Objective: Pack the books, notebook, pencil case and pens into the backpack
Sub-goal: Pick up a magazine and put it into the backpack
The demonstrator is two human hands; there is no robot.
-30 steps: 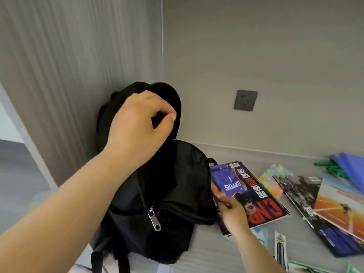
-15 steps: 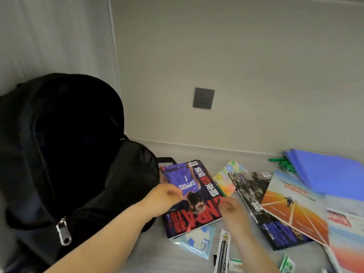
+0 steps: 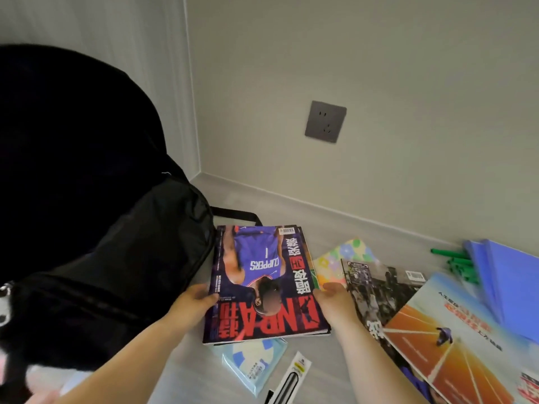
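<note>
**Now: Both Hands on the Basketball Magazine**

The black backpack (image 3: 116, 243) stands unsupported at the left. The left hand (image 3: 194, 298) has released its top flap and moved to the basketball magazine (image 3: 262, 287). It pinches the left edge, thumb on the cover. The right hand (image 3: 335, 298) pinches the right edge likewise. The magazine lies just beside the backpack, not yet inside. Judgement: loading of the first book is starting.

The pale grey worktop (image 3: 320, 225) sits in a corner of plain walls. It carries blue folders (image 3: 507, 281), further magazines (image 3: 376, 287), a floral notebook (image 3: 347, 255) and green pens (image 3: 458, 262). A grey wall socket (image 3: 325, 121) is mounted above.
</note>
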